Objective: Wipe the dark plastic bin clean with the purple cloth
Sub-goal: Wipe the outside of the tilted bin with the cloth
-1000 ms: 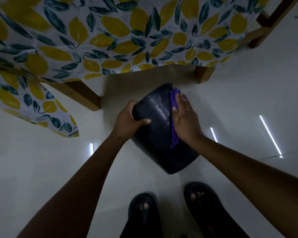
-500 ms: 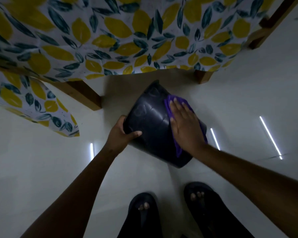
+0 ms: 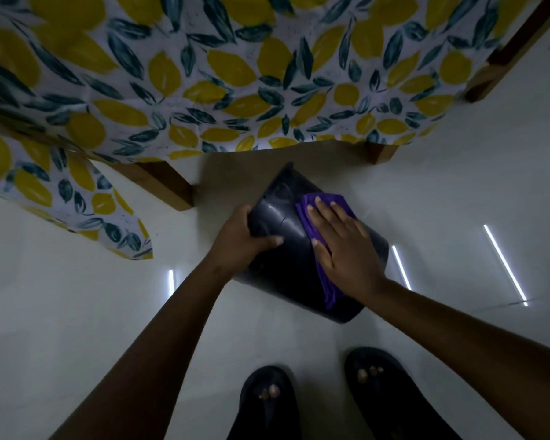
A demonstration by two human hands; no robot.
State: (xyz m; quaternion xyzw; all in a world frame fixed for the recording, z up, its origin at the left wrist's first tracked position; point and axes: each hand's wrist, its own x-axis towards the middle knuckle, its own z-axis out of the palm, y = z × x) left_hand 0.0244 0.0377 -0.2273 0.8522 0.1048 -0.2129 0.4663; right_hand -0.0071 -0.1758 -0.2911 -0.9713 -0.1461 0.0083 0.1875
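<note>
The dark plastic bin is tipped on its side above the pale floor, its outer wall facing me. My left hand grips its left edge, thumb lying across the wall. My right hand lies flat on the purple cloth, pressing it against the bin's upper right side. A strip of the cloth hangs out below my palm. The bin's opening is hidden from me.
A table with a lemon-print tablecloth overhangs just beyond the bin, on wooden legs at left and behind. My two feet in dark sandals stand on the glossy white floor below the bin.
The bin has been turned and tilted more onto its side. My right hand and the cloth have slid from the bin's right edge onto its broad wall; my left hand has shifted its grip.
</note>
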